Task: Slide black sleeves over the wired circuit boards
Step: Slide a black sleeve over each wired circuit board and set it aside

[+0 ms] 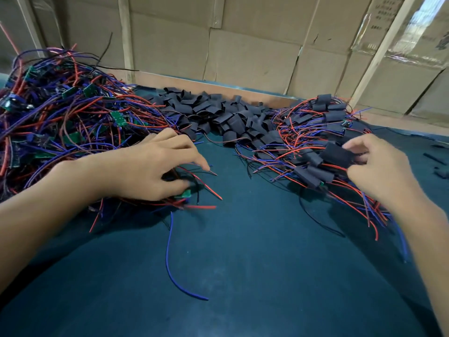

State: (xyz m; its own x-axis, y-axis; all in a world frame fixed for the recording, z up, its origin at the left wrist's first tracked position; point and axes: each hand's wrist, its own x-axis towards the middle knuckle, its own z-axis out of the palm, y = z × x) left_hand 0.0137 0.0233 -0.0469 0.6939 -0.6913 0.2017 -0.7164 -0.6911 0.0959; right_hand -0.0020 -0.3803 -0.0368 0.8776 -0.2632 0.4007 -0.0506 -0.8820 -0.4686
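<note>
A big tangle of bare green circuit boards with red and blue wires [60, 117] fills the left of the table. Loose black sleeves [218, 115] are heaped at the back middle. Boards with sleeves on them [313, 142] lie piled at the right. My left hand [150, 169] reaches into the near edge of the left tangle, its fingers curled round a small green board [183, 193] and its wires. My right hand [379, 166] pinches a black sleeved board [336, 154] at the top of the right pile.
The dark green table top [243, 263] lies in front of me, with a loose blue wire [172, 259] on it. Stray black sleeves [437, 164] lie at the far right. A cardboard wall [243, 45] rises just behind the piles.
</note>
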